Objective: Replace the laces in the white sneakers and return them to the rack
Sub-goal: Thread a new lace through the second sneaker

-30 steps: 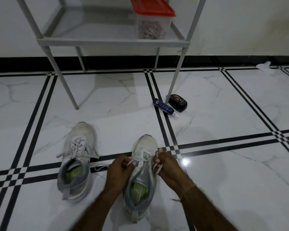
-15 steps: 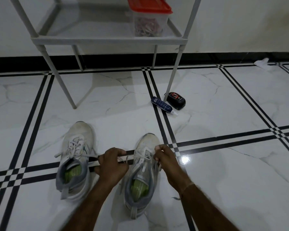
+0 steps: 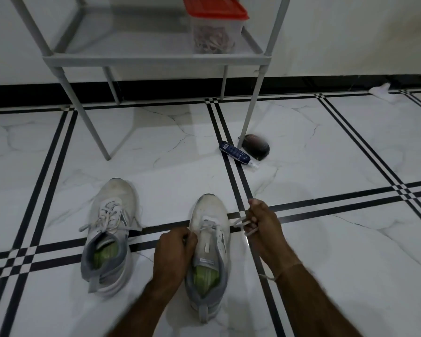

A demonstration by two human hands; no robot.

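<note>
White lace [image 3: 239,223] stretched taut from the upper eyelets of the right-hand white mesh sneaker with a grey collar [image 3: 210,242]. That sneaker stood on the white marble floor with black stripes [image 3: 326,154], toe toward the grey metal rack [image 3: 156,60] and well apart from it. The right hand [image 3: 263,222] was clamped on the lace and held it out to the shoe's right. The left hand [image 3: 175,249] was curled tight against the shoe's left flank at the eyelets. It seemed to pinch the other end, though the fingers hid it. The hands were apart, one on either side of the shoe.

A hard sideways pull might have dragged or tipped the shoe, since only the left hand steadied it. Uneven tension could have left one end short, or drawn a tip back out through its eyelet.

Counted, there were two sneakers, the second white mesh sneaker [image 3: 110,229] standing laced to the left, and two hands. There was one rack, with one clear plastic box with a red lid [image 3: 215,27] on its shelf. One blue tube [image 3: 233,153] and one dark oval object [image 3: 257,145] lay by a rack leg. One white scrap [image 3: 383,90] lay near the wall.
</note>
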